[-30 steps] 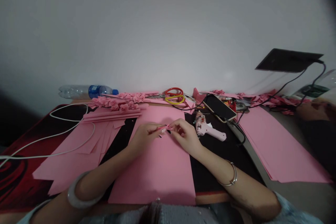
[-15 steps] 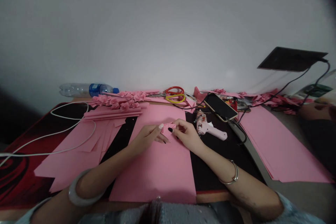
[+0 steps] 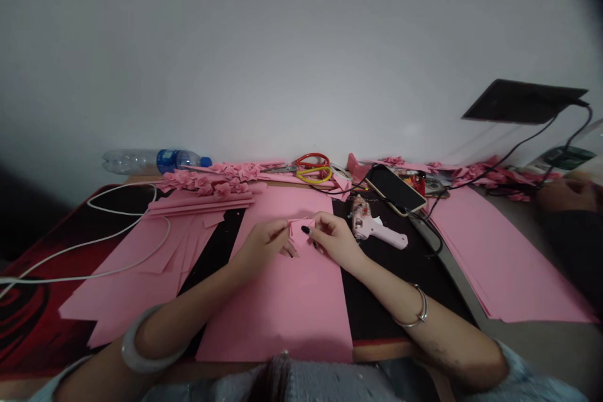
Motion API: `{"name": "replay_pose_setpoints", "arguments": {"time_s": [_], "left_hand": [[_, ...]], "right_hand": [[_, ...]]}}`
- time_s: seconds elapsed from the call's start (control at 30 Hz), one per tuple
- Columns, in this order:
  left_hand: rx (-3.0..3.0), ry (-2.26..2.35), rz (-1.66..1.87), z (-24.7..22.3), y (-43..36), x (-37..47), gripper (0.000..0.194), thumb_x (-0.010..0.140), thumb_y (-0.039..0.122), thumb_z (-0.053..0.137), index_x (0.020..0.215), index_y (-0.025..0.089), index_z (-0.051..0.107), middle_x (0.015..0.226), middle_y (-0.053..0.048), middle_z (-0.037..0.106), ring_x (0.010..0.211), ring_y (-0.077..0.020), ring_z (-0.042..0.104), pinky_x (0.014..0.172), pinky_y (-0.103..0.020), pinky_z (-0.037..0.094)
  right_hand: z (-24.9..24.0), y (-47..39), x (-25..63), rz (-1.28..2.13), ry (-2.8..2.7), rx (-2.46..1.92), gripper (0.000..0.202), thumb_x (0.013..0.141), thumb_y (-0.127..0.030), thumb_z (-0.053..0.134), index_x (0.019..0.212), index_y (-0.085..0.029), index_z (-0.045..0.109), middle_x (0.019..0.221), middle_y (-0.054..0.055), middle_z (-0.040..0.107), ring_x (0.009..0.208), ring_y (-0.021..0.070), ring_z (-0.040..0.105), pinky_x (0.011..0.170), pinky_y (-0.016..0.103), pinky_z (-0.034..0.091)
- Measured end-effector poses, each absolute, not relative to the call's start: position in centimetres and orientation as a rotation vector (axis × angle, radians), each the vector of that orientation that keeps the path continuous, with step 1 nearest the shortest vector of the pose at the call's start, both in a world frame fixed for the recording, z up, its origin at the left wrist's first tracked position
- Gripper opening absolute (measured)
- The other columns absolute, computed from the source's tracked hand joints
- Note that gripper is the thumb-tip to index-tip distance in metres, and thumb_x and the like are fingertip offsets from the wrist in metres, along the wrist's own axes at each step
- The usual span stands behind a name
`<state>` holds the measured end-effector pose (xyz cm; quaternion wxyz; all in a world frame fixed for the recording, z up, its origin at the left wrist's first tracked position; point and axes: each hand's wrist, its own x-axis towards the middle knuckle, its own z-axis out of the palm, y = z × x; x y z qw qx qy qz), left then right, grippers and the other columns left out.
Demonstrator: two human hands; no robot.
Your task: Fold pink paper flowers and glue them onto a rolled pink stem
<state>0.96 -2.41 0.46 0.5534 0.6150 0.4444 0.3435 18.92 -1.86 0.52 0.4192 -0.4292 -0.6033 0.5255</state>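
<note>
Between my two hands is a small folded piece of pink paper (image 3: 298, 232), held up over a large pink sheet (image 3: 282, 314) on the table. My left hand (image 3: 267, 242) pinches its left edge, with some fingers tucked underneath. With the thumb, which has a dark nail, pressed on its front, my right hand (image 3: 335, 240) grips the right side. Just right of my right hand lies a pale pink glue gun (image 3: 384, 232).
Scissors (image 3: 314, 168), paper flowers (image 3: 217, 179) and a plastic bottle (image 3: 155, 161) lie along the wall. A phone (image 3: 398, 188) and cables are behind the glue gun. Pink sheets (image 3: 499, 257) are stacked right; more paper (image 3: 136, 276) lies left under a white cable. Another person's hand (image 3: 568, 195) is far right.
The folded paper has turned so more of its flat front shows. My left thumb has shifted from its top to its left edge. My right hand keeps its grip.
</note>
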Motion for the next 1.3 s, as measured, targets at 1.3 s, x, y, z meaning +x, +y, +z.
{"name": "replay_pose_setpoints", "arguments": {"time_s": [1.3], "left_hand": [[1.538, 1.054, 0.992, 0.13, -2.45, 1.08, 0.023, 0.077, 0.026, 0.061, 0.092, 0.019, 0.046, 0.07, 0.004, 0.053, 0.056, -0.0112, 0.057, 0.053, -0.024, 0.048]], "right_hand": [[-0.18, -2.05, 18.52, 1.499, -1.52, -0.926, 0.033, 0.085, -0.043, 0.056, 0.069, -0.014, 0.056, 0.055, -0.001, 0.059, 0.038, 0.0075, 0.049, 0.042, 0.022, 0.039]]}}
